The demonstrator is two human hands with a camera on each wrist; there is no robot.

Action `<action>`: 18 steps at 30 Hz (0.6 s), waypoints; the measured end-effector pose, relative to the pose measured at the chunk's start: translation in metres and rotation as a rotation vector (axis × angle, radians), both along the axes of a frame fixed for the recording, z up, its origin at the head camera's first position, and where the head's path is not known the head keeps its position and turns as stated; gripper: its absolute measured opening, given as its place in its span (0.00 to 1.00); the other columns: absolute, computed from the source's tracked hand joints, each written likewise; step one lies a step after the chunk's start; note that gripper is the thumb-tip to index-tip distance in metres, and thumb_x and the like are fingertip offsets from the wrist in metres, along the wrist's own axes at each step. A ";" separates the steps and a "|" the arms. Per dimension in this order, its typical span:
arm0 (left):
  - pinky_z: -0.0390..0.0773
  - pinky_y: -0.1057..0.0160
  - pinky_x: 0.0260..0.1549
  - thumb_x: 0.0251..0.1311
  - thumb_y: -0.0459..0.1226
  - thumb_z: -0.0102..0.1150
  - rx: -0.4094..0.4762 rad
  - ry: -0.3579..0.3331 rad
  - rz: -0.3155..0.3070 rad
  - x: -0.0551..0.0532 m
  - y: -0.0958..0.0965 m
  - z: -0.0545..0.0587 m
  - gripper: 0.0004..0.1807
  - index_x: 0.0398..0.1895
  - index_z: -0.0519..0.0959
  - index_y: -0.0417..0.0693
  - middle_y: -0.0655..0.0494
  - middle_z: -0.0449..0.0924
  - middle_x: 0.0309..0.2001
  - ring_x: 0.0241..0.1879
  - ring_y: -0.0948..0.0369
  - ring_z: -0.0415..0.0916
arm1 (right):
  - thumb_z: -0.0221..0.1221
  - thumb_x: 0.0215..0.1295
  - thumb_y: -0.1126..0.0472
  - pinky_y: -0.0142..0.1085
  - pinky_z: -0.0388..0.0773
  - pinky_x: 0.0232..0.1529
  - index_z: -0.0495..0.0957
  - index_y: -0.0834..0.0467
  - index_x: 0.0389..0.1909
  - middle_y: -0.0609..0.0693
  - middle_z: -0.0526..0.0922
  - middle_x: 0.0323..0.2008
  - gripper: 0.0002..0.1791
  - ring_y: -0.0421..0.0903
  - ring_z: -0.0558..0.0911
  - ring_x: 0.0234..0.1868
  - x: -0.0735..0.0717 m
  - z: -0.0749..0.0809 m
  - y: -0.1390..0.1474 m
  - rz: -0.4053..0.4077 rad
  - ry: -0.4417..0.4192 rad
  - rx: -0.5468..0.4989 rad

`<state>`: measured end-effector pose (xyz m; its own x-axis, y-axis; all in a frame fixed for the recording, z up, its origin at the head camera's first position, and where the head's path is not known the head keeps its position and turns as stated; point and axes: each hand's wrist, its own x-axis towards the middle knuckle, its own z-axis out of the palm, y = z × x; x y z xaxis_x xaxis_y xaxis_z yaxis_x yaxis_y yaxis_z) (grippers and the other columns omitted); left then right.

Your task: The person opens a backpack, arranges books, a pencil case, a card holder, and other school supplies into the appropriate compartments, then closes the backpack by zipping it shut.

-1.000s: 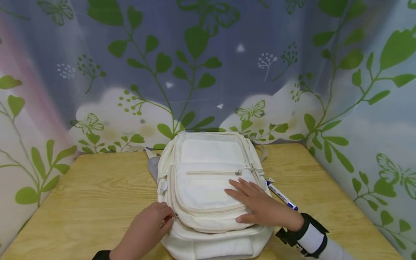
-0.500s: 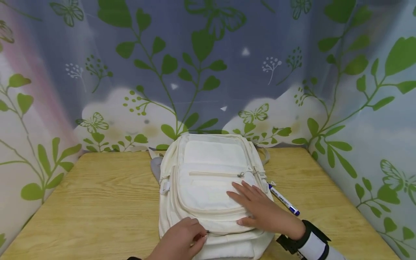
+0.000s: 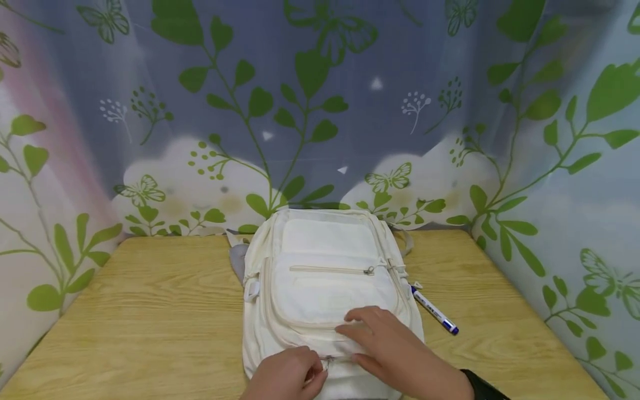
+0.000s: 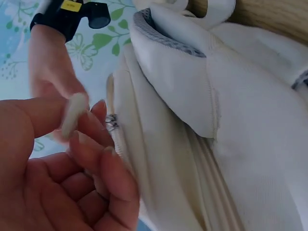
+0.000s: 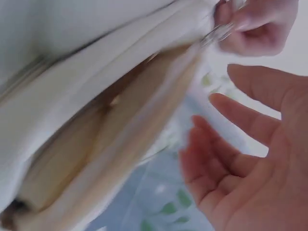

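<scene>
Well, on my feed the left grip point(image 3: 289, 371) pinches a pale pull tab point(image 4: 73, 114); the right grip point(image 3: 397, 353), empty, fingers relaxed, hovers by the backpack point(image 3: 327, 239) on the bench point(image 3: 150, 305). Its cloth looks soft, floppy; I'd steady the pocket edge point(image 5: 151, 120) near the slider point(image 4: 112, 121).

Only tiny, illegible print on marker point(image 3: 434, 310) and yellow wrist label point(image 4: 71, 6)

One backpack point(image 3: 330, 239), two hands point(image 3: 290, 373) point(image 3: 400, 355), one marker point(image 3: 435, 311), one table point(image 3: 160, 305)
</scene>
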<state>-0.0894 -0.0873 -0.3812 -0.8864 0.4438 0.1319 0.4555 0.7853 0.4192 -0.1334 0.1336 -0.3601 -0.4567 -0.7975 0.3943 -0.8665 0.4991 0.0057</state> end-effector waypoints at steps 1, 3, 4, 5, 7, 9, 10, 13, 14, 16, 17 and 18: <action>0.60 0.75 0.16 0.58 0.44 0.58 -0.007 -0.015 0.010 0.002 -0.001 -0.001 0.10 0.21 0.78 0.55 0.71 0.62 0.16 0.16 0.75 0.56 | 0.67 0.53 0.58 0.28 0.71 0.41 0.73 0.49 0.51 0.43 0.74 0.42 0.24 0.38 0.73 0.40 0.004 0.001 -0.004 0.037 0.018 -0.001; 0.60 0.74 0.15 0.57 0.45 0.58 -0.012 -0.031 0.016 0.004 -0.003 -0.002 0.11 0.18 0.77 0.55 0.71 0.62 0.15 0.16 0.74 0.56 | 0.68 0.52 0.58 0.21 0.65 0.33 0.74 0.49 0.48 0.39 0.72 0.32 0.21 0.34 0.69 0.31 0.010 0.002 -0.010 0.083 0.056 0.027; 0.60 0.74 0.15 0.57 0.45 0.58 -0.010 -0.035 0.017 0.006 -0.005 -0.003 0.12 0.18 0.77 0.55 0.71 0.61 0.15 0.15 0.75 0.56 | 0.67 0.53 0.57 0.19 0.62 0.30 0.75 0.48 0.47 0.38 0.71 0.29 0.20 0.33 0.68 0.28 0.013 0.002 -0.013 0.090 0.062 0.061; 0.60 0.74 0.15 0.57 0.45 0.58 -0.007 -0.043 0.018 0.007 -0.006 -0.003 0.12 0.18 0.77 0.55 0.71 0.61 0.15 0.15 0.75 0.56 | 0.66 0.53 0.57 0.18 0.61 0.28 0.75 0.48 0.46 0.38 0.71 0.27 0.18 0.32 0.68 0.26 0.015 0.001 -0.015 0.091 0.058 0.096; 0.60 0.74 0.15 0.57 0.46 0.57 -0.003 -0.054 0.014 0.008 -0.007 -0.003 0.12 0.18 0.77 0.55 0.71 0.62 0.15 0.15 0.75 0.57 | 0.65 0.55 0.55 0.18 0.59 0.24 0.75 0.48 0.47 0.37 0.72 0.25 0.18 0.30 0.68 0.24 0.017 -0.001 -0.018 0.070 0.012 0.168; 0.61 0.74 0.16 0.58 0.46 0.57 0.011 -0.078 0.008 0.008 -0.007 -0.003 0.12 0.19 0.78 0.55 0.72 0.63 0.16 0.16 0.75 0.57 | 0.63 0.58 0.55 0.19 0.58 0.21 0.74 0.47 0.48 0.36 0.73 0.26 0.17 0.29 0.68 0.22 0.018 -0.004 -0.022 0.038 -0.051 0.213; 0.61 0.74 0.16 0.58 0.46 0.57 0.024 -0.097 0.008 0.009 -0.007 -0.002 0.11 0.20 0.79 0.55 0.72 0.64 0.16 0.16 0.76 0.57 | 0.62 0.58 0.55 0.19 0.56 0.20 0.74 0.47 0.47 0.36 0.74 0.26 0.15 0.28 0.67 0.22 0.018 -0.006 -0.023 0.025 -0.080 0.210; 0.63 0.75 0.17 0.60 0.49 0.56 0.104 -0.127 -0.009 0.009 -0.011 0.002 0.12 0.25 0.80 0.55 0.74 0.66 0.18 0.17 0.77 0.59 | 0.61 0.60 0.57 0.18 0.51 0.18 0.74 0.46 0.37 0.36 0.71 0.23 0.07 0.27 0.61 0.18 0.018 -0.012 -0.027 0.024 -0.101 0.152; 0.63 0.75 0.18 0.61 0.50 0.55 0.134 -0.111 -0.028 0.008 -0.013 0.003 0.12 0.27 0.80 0.55 0.74 0.67 0.19 0.17 0.77 0.59 | 0.61 0.59 0.58 0.17 0.50 0.18 0.74 0.46 0.34 0.35 0.71 0.22 0.05 0.26 0.60 0.18 0.017 -0.013 -0.028 0.028 -0.098 0.129; 0.63 0.78 0.20 0.61 0.51 0.55 0.195 0.031 -0.090 0.004 -0.018 0.002 0.12 0.29 0.80 0.56 0.74 0.68 0.21 0.19 0.78 0.60 | 0.61 0.60 0.59 0.15 0.52 0.19 0.74 0.47 0.29 0.35 0.72 0.22 0.05 0.25 0.61 0.18 0.016 -0.013 -0.027 0.044 -0.154 0.091; 0.64 0.78 0.21 0.62 0.51 0.55 0.218 0.144 -0.125 0.001 -0.021 0.001 0.12 0.30 0.79 0.56 0.73 0.69 0.22 0.21 0.77 0.61 | 0.60 0.61 0.58 0.15 0.54 0.20 0.74 0.47 0.29 0.34 0.71 0.21 0.05 0.24 0.61 0.18 0.016 -0.012 -0.027 0.046 -0.212 0.087; 0.65 0.78 0.24 0.61 0.51 0.56 0.224 0.271 -0.153 -0.003 -0.024 -0.002 0.11 0.31 0.78 0.56 0.72 0.70 0.24 0.23 0.76 0.64 | 0.60 0.61 0.58 0.15 0.56 0.21 0.75 0.47 0.30 0.34 0.72 0.22 0.03 0.24 0.63 0.19 0.016 -0.011 -0.026 0.045 -0.285 0.085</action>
